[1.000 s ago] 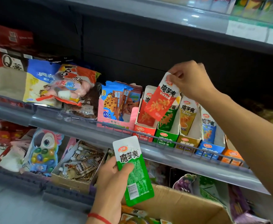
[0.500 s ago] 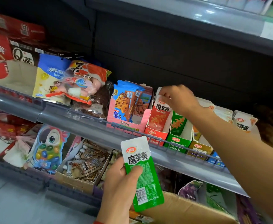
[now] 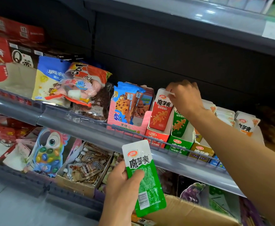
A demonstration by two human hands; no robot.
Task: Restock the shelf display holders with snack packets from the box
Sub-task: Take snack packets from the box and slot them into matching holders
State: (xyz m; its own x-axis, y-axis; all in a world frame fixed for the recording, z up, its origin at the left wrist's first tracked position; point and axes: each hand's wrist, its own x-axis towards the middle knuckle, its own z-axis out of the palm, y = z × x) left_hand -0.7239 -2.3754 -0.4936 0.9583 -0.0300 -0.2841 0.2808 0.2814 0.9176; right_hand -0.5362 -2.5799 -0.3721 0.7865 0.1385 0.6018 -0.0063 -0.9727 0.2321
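- The red snack packet [image 3: 160, 113] stood upright in the red display holder [image 3: 156, 136] on the middle shelf [image 3: 78, 126].
- The right hand [image 3: 184, 97] pinched that packet's white top edge with curled fingers.
- The left hand [image 3: 123, 181] held a green snack packet [image 3: 144, 175] below the shelf rail, thumb pressed across its front.
- A green display holder [image 3: 179, 143] stood just beside the red one, on its right.
- The cardboard box [image 3: 187, 212] sat below, near the left hand.
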